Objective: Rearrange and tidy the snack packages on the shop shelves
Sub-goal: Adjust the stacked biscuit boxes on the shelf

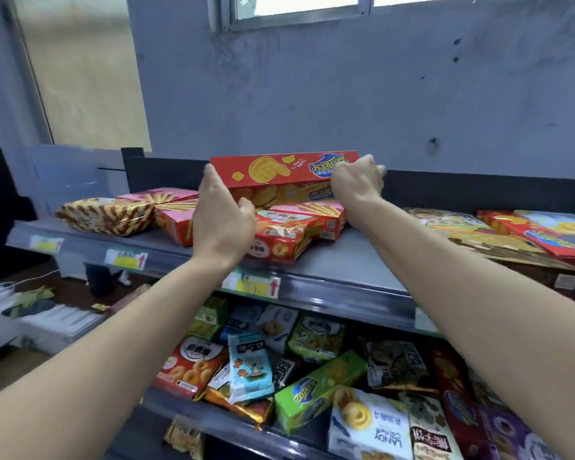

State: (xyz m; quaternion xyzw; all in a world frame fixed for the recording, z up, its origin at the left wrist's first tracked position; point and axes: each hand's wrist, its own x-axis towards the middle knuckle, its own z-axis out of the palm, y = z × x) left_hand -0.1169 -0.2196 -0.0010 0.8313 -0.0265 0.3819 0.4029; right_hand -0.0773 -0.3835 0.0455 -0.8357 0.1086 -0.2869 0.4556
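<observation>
A long red cracker box [279,170] stands on its long edge at the back of the top shelf [356,257], upside down. My left hand [221,217] holds its left end, fingers up along the side and thumb toward the front. My right hand [357,182] grips its right end with curled fingers. A second matching box [286,194] lies just under and in front of it. Before these lie a red cookie packet [281,240] and pink stick-biscuit boxes [319,214].
Left on the top shelf are a red-and-gold striped bag [107,215] and more pink boxes [170,202]. Flat red and yellow boxes [518,234] fill its right end. The lower shelf holds several jumbled packets, including a green box [319,393]. A dark back panel [478,190] rises behind.
</observation>
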